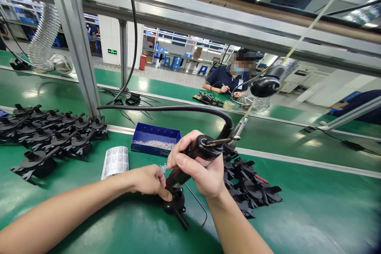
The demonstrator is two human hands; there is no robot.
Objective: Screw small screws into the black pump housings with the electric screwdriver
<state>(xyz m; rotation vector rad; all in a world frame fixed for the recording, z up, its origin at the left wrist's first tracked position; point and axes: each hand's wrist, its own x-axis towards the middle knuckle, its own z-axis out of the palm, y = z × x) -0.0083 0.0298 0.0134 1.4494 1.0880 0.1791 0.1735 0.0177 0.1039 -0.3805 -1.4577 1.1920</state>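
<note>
My right hand [204, 166] is wrapped round a black electric screwdriver [181, 166], which hangs from a cord and tilts down to the left. Its lower end meets a round black plastic part [177, 202] on the green table [125, 222]. My left hand [153, 182] presses its fingers on that part beside the tool's tip; the tip itself is hidden. Behind my hands stands a blue bin [156, 133] of small metal screws, with a few loose screws [162, 168] in front of it. A thin dark cable [200, 202] curves from under the tool.
Rows of black parts [59, 139] lie at the left, more black parts [253, 188] at the right. A label roll [116, 161] sits left of the bin. A metal post [73, 39] rises at the left. Across the bench sits a person [228, 77] holding something thin.
</note>
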